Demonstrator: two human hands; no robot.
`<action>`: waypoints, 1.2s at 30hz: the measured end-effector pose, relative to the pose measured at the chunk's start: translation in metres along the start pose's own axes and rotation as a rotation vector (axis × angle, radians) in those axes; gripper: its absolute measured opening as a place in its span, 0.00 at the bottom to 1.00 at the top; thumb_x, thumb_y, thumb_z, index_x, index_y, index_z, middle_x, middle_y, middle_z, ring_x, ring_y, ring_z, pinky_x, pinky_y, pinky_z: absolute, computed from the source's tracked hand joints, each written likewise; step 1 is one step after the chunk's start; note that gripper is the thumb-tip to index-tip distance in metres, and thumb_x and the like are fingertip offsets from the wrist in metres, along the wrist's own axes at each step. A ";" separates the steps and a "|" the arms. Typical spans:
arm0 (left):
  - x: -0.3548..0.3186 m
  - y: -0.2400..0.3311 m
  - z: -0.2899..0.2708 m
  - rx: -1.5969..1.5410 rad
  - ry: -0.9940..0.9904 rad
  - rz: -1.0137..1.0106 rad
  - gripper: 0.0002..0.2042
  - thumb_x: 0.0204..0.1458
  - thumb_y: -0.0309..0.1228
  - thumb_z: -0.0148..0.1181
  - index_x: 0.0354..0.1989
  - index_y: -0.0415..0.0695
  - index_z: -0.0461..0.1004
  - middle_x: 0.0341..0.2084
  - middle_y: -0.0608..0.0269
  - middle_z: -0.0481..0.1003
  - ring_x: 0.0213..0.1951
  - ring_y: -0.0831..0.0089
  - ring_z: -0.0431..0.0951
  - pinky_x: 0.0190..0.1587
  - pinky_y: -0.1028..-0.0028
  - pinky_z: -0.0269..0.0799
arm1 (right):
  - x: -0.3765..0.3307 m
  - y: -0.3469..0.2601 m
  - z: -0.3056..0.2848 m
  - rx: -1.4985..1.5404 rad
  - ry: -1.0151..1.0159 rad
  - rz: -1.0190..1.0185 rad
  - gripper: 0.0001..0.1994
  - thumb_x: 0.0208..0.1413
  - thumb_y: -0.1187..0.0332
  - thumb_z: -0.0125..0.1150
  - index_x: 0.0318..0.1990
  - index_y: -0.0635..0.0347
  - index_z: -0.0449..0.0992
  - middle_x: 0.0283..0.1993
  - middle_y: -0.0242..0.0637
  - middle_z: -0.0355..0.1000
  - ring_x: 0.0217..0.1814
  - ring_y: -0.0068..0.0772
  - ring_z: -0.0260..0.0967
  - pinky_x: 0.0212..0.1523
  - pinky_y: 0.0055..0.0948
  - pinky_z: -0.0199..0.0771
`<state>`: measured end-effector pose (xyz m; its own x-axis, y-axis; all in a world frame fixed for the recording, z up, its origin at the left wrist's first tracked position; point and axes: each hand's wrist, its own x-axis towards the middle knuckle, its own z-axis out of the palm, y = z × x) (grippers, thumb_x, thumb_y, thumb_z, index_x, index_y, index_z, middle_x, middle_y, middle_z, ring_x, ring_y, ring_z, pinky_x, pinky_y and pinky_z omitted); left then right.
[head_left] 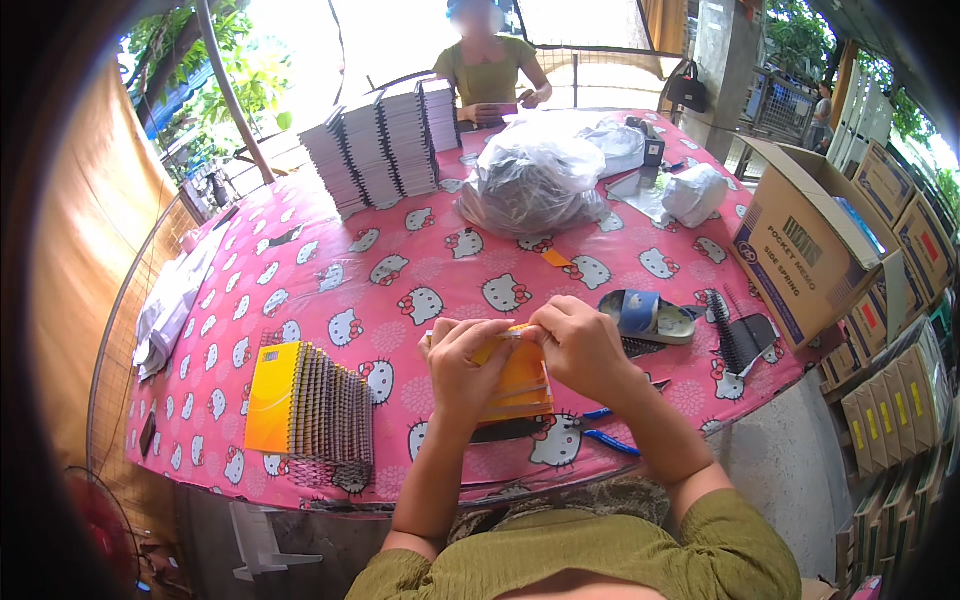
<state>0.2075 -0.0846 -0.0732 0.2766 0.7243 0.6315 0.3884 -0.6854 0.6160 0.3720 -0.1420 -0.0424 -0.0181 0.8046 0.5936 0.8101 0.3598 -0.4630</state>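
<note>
A small yellow-orange notebook is in front of me at the table's near side. My left hand is closed around its left and upper part, the thumb lying across the top. With fingers pinched at the upper right edge, my right hand grips the same notebook; what the fingertips pinch there is partly hidden. Blue-handled pliers lie on the table just below my right wrist. To the left of my hands stands a stack of yellow spiral notebooks, their wire bindings facing right.
Tall stacks of spiral-bound pads and a clear plastic bag of dark material occupy the far side, where a person sits. A blue slipper and black binding coils lie right. An open carton stands at the right edge.
</note>
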 end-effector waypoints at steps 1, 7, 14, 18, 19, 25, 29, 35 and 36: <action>-0.001 -0.002 -0.001 -0.021 -0.016 0.000 0.11 0.39 0.33 0.71 0.33 0.54 0.83 0.32 0.75 0.80 0.38 0.76 0.72 0.47 0.69 0.57 | -0.001 0.011 -0.006 0.029 -0.049 -0.011 0.04 0.51 0.72 0.59 0.33 0.61 0.76 0.35 0.41 0.72 0.40 0.44 0.72 0.39 0.39 0.72; 0.004 0.003 -0.004 0.013 0.041 0.100 0.15 0.35 0.32 0.74 0.35 0.47 0.81 0.31 0.66 0.79 0.38 0.69 0.74 0.46 0.66 0.66 | -0.044 0.122 -0.097 -0.417 -0.249 0.506 0.20 0.48 0.58 0.65 0.43 0.65 0.74 0.44 0.49 0.72 0.51 0.48 0.70 0.51 0.42 0.69; 0.004 0.003 -0.006 0.018 -0.010 0.075 0.14 0.34 0.31 0.73 0.32 0.44 0.79 0.28 0.64 0.77 0.37 0.66 0.74 0.43 0.65 0.70 | -0.075 0.183 -0.066 -0.637 -0.267 0.536 0.23 0.42 0.57 0.69 0.42 0.63 0.72 0.37 0.49 0.75 0.38 0.53 0.74 0.40 0.44 0.75; 0.003 0.003 -0.008 0.011 -0.034 0.023 0.13 0.33 0.30 0.73 0.30 0.45 0.78 0.28 0.65 0.77 0.39 0.66 0.74 0.45 0.65 0.67 | -0.013 0.146 -0.050 0.630 0.037 0.295 0.15 0.42 0.73 0.66 0.39 0.64 0.71 0.33 0.37 0.75 0.32 0.34 0.75 0.33 0.39 0.74; 0.002 0.002 -0.005 -0.017 -0.055 -0.008 0.13 0.33 0.32 0.72 0.30 0.46 0.77 0.29 0.66 0.77 0.40 0.66 0.74 0.47 0.64 0.64 | -0.008 0.139 -0.038 0.774 -0.039 0.310 0.16 0.41 0.74 0.67 0.40 0.64 0.72 0.34 0.36 0.75 0.33 0.31 0.74 0.33 0.37 0.73; 0.005 -0.001 -0.007 -0.043 -0.107 -0.036 0.14 0.34 0.33 0.72 0.31 0.47 0.77 0.30 0.67 0.77 0.41 0.67 0.73 0.51 0.63 0.61 | 0.013 0.113 -0.017 0.697 -0.299 0.250 0.18 0.41 0.74 0.69 0.42 0.65 0.74 0.41 0.39 0.75 0.43 0.29 0.73 0.39 0.29 0.76; 0.013 0.007 -0.004 -0.090 -0.142 -0.121 0.18 0.33 0.32 0.73 0.36 0.47 0.77 0.30 0.66 0.77 0.43 0.68 0.74 0.51 0.62 0.62 | 0.011 0.103 -0.021 0.982 -0.272 0.340 0.18 0.38 0.78 0.64 0.42 0.62 0.73 0.38 0.40 0.75 0.39 0.31 0.74 0.38 0.29 0.75; 0.004 -0.011 -0.009 0.019 0.080 0.027 0.24 0.34 0.27 0.75 0.44 0.46 0.76 0.36 0.61 0.76 0.42 0.63 0.77 0.48 0.67 0.72 | 0.023 0.070 -0.013 1.209 -0.178 0.527 0.18 0.34 0.80 0.62 0.40 0.63 0.74 0.34 0.35 0.74 0.38 0.24 0.71 0.36 0.27 0.73; 0.003 -0.011 -0.010 0.013 0.097 0.009 0.23 0.35 0.26 0.74 0.44 0.45 0.76 0.36 0.61 0.76 0.41 0.64 0.77 0.48 0.68 0.73 | 0.033 0.073 -0.016 0.965 -0.381 0.346 0.20 0.33 0.80 0.63 0.40 0.65 0.74 0.36 0.35 0.74 0.38 0.22 0.70 0.36 0.25 0.73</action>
<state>0.1951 -0.0755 -0.0729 0.1939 0.7068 0.6803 0.3975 -0.6906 0.6042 0.4398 -0.0965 -0.0460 -0.1927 0.9670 0.1666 0.0090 0.1715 -0.9851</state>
